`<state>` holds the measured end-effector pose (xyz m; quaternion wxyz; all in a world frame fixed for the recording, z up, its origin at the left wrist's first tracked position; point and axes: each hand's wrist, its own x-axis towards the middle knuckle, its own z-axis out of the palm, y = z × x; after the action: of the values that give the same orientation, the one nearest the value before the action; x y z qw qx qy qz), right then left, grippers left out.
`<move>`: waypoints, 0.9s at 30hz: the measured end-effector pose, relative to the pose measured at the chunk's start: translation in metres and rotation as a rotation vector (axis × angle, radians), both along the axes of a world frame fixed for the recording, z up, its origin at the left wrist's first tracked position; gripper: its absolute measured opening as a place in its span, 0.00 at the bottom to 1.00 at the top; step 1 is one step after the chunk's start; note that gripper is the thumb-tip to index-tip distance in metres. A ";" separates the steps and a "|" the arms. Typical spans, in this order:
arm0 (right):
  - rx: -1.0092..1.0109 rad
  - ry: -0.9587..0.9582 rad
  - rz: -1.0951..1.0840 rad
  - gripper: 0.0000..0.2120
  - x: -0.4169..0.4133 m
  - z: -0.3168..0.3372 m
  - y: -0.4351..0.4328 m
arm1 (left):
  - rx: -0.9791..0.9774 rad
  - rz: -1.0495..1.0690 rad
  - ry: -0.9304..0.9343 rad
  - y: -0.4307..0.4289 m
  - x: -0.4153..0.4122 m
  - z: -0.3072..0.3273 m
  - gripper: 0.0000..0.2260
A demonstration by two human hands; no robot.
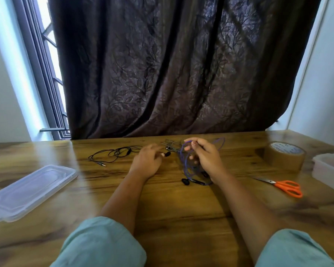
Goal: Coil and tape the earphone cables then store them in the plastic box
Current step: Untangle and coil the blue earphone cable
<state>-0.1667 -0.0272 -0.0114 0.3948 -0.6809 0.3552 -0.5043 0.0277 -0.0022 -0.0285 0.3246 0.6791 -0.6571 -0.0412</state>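
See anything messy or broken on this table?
Nothing broken or spilled. The only mess is a tangle of cables at the back, and black earphones lying loose. The lid sits far left, away from the box.

A big wooden table (172, 209) fills the bottom of the view. It is brown with dark wavy lines in it. Behind the table hangs a dark curtain (162, 74) with leaf shapes on it (it has lots of deep folds). Its bottom edge comes down behind the far edge of the table. To the left of the curtain is a window (46, 60) with dark bars, and bright light comes in. Pale walls (6, 93) stand on both sides. Scissors (283, 186) with orange handles lie on the table at the right, blades closed.
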 end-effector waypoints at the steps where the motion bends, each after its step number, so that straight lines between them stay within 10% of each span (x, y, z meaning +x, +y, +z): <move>1: 0.024 -0.059 0.067 0.12 0.002 0.005 0.004 | -0.014 -0.076 0.179 0.005 -0.005 0.002 0.15; 5: -0.006 -0.133 0.190 0.12 0.010 0.016 0.013 | 0.031 -0.257 0.717 0.032 -0.032 0.017 0.16; 9: -0.039 -0.172 0.168 0.09 0.012 0.022 0.020 | 0.157 -0.430 0.717 0.055 -0.065 0.016 0.06; 14: -0.092 -0.159 -0.087 0.07 0.007 0.019 0.015 | -0.164 -0.167 0.871 0.063 -0.049 0.024 0.09; 27: -0.012 0.643 -0.603 0.15 -0.015 0.006 -0.002 | -0.471 0.199 1.228 0.048 -0.010 0.026 0.11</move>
<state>-0.1812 -0.0288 -0.0058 0.0955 -0.6715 0.6398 -0.3614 0.0177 0.0455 -0.0021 0.7820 0.5006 -0.2782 -0.2459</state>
